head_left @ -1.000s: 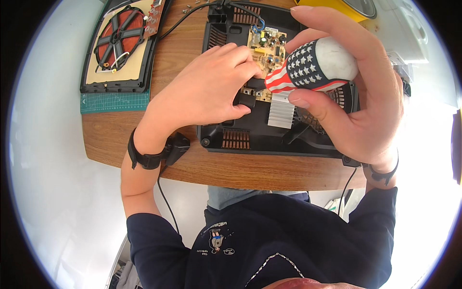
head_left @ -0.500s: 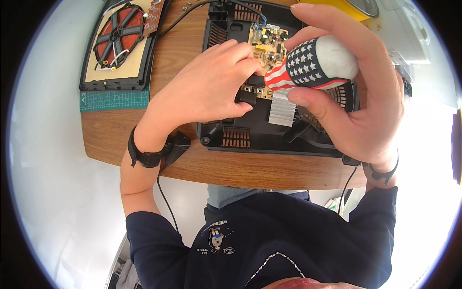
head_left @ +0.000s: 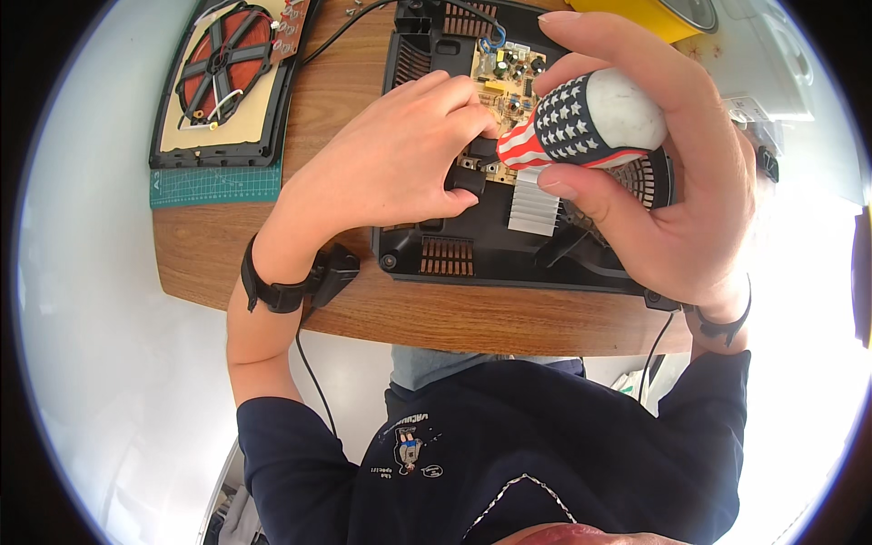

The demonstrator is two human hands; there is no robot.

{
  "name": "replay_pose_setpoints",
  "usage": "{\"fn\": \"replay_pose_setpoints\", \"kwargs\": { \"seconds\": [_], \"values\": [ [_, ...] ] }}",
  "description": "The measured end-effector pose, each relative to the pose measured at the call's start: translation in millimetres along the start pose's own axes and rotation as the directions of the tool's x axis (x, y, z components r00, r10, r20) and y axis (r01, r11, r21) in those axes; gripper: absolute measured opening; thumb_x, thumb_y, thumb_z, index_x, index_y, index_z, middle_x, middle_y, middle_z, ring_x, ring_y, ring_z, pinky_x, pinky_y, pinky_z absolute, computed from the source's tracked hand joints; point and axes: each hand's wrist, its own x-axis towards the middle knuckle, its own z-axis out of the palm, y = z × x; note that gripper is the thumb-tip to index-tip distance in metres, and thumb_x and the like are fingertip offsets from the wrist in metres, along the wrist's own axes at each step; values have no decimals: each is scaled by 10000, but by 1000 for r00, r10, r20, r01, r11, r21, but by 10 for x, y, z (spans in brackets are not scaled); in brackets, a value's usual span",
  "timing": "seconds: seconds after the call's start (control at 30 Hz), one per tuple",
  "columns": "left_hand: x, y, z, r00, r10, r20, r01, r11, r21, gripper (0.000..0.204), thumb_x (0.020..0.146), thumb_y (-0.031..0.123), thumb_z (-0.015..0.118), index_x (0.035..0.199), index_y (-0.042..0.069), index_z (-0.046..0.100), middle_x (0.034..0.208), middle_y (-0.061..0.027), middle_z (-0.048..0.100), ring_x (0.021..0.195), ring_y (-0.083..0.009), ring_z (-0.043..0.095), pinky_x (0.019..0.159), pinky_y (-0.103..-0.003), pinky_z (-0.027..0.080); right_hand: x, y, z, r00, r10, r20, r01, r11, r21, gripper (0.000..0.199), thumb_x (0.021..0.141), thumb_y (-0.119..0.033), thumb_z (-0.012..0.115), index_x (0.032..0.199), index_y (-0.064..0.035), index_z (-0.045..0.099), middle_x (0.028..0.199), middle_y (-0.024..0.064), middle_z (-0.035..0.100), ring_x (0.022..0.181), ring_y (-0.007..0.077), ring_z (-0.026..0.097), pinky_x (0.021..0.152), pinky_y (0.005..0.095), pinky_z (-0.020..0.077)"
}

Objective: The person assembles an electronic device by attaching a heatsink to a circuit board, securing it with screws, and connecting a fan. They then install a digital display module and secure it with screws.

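Observation:
My right hand (head_left: 695, 186) is closed around the fat, rounded handle of a screwdriver (head_left: 577, 118), patterned with white stars on dark blue, red and white stripes and a pale end. Its narrow end points left and down at a tan circuit board (head_left: 513, 86); the tip is hard to make out. My left hand (head_left: 391, 163) reaches over the board's left edge, thumb and bent fingers around a black component (head_left: 470, 180) beside small metal terminals. The board sits in an open black appliance housing (head_left: 500, 259), with a finned silver heat sink (head_left: 533, 207) next to it.
On the left, a panel with a red-brown coil (head_left: 222, 68) lies over a green cutting mat (head_left: 213, 186). A black cable (head_left: 341, 36) runs into the housing. Behind my right hand stand a yellow container (head_left: 649, 16) and a translucent bin (head_left: 763, 64). Small screws (head_left: 352, 11) lie at the back.
My right hand and the screwdriver handle have shifted very slightly to the left. My left hand stays in nearly the same place on the board.

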Motion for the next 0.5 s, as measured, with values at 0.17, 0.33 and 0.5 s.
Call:
{"fn": "replay_pose_setpoints", "kwargs": {
  "seconds": [0.17,0.33,0.5],
  "values": [
    [-6,-23,40,999,17,-27,-17,1000,8,487,694,179,871,1106,0,684,1081,-105,607,1061,-300,586,942,-405,518,28,-111,53,996,74,49,-69,993,-97,634,792,-33,865,1357,51,591,1242,166,705,1018,252,719,877,330,590],
    [-31,-40,80,999,-4,-37,4,1000,-11,496,690,182,877,1107,-4,682,1081,-108,610,1068,-296,590,938,-407,522,222,-223,-70,965,109,238,-83,990,-117,594,784,-61,861,1325,-1,625,1178,133,707,997,290,710,850,340,578],
    [-24,-24,15,1000,4,-28,-4,1000,-18,507,690,183,872,1120,-5,681,1084,-113,614,1067,-301,590,938,-404,523,514,-220,-383,892,22,452,68,981,-182,480,822,-109,843,1236,26,640,1003,147,662,810,259,701,661,323,574]
  ]
}}
